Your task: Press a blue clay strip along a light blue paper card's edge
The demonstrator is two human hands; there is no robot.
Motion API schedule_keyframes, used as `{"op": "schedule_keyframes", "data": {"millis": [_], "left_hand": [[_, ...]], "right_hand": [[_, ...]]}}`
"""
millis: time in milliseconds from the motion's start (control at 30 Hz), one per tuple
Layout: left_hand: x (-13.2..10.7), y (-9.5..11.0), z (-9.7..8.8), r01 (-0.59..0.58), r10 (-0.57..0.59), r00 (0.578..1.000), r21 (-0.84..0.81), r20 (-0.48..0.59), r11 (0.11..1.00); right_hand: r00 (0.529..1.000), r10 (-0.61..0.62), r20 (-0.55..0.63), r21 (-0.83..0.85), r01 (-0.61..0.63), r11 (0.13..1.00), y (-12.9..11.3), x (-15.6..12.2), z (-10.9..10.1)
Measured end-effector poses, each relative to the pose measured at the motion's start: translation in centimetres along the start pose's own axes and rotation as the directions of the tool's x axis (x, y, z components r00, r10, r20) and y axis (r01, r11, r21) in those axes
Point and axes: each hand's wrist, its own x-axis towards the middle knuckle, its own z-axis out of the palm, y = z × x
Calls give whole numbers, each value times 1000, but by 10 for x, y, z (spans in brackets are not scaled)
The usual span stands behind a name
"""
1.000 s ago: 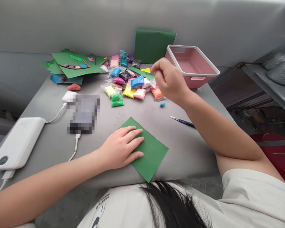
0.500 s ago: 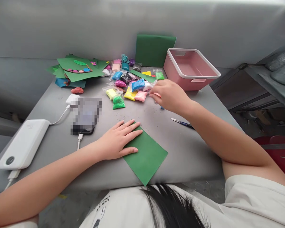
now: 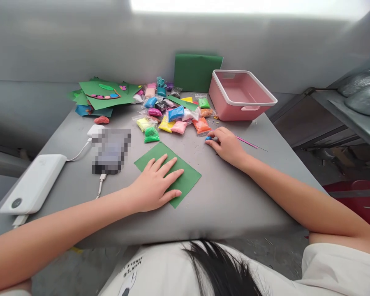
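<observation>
My left hand [image 3: 156,183] lies flat with its fingers spread on a green sheet of paper [image 3: 185,181], which sits slanted on the table. To the right, my right hand [image 3: 228,146] rests on the tabletop, thumb and fingers closed around a small lump of blue clay [image 3: 208,139] that peeks out at the fingertips. Just beyond that hand is an orange clay bag [image 3: 201,126]. A thin pink-purple tool [image 3: 246,142] with a needle-like end shows behind my right wrist. A bit of something dark shows under the hand, mostly hidden.
Several clay bags [image 3: 175,113] are heaped at the back middle, beside a pink basket [image 3: 243,111]. Green sheets with clay decorations [image 3: 107,100] are stacked at back left, near a red lump [image 3: 101,119]. A phone [image 3: 112,152] and white power bank [image 3: 33,185] with cables lie left.
My right hand has come down from beside the clay bags to the blue clay, uncovering the orange bag. The green paper has slid away from me and left under my left hand.
</observation>
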Motion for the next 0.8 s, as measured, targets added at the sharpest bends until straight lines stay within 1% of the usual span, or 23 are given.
{"op": "schedule_keyframes", "data": {"millis": [67, 100, 200, 300, 333, 400, 467, 533, 567, 600, 633, 667, 700, 733, 767, 800], "left_hand": [[3, -1, -3, -100, 104, 991, -49, 78, 994], [6, -3, -4, -151, 158, 983, -77, 97, 985], [14, -13, -8, -257, 274, 957, -156, 95, 954], [24, -24, -8, -304, 323, 943, -192, 79, 933], [26, -28, -8, -312, 332, 940, -197, 78, 929], [30, -33, -7, -324, 346, 935, -203, 83, 924], [31, -36, -7, -334, 360, 929, -218, 90, 917], [31, -36, -8, -322, 346, 937, -256, 55, 911], [31, -35, -8, -295, 310, 951, -291, 5, 910], [30, -34, -7, -249, 242, 968, -342, -62, 906], [30, -32, -7, -183, 140, 981, -415, -133, 891], [30, -31, -6, -110, 13, 982, -511, -190, 853], [31, -30, -5, -45, -118, 969, -623, -218, 781], [31, -30, -3, 3, -231, 950, -735, -210, 679], [32, -30, -2, 31, -312, 934, -830, -175, 557], [33, -30, 0, 42, -355, 926, -900, -128, 434]], "right_hand": [[998, -51, -28, -59, 50, 997, 8, 5, 1], [996, -83, -36, -93, 79, 993, 13, 7, 0], [988, -144, -60, -171, 132, 976, 26, 16, -4], [985, -148, -88, -173, 132, 976, 28, 23, -7], [984, -147, -97, -151, 131, 980, 24, 24, -8], [984, -134, -118, -70, 127, 989, 8, 25, -10], [983, -101, -150, 60, 111, 992, -15, 22, -10], [982, -71, -173, 227, 110, 968, -41, 17, -8], [983, -72, -170, 322, 125, 938, -53, 14, -7], [985, -78, -155, 419, 137, 898, -64, 11, -5], [988, -79, -129, 510, 135, 849, -74, 7, -2], [992, -76, -97, 582, 119, 804, -82, 4, 1], [995, -69, -67, 634, 95, 768, -88, 0, 5], [997, -66, -42, 663, 77, 745, -93, -3, 8], [997, -73, -29, 673, 73, 736, -97, -6, 12], [995, -94, -31, 672, 90, 735, -101, -9, 15]]}}
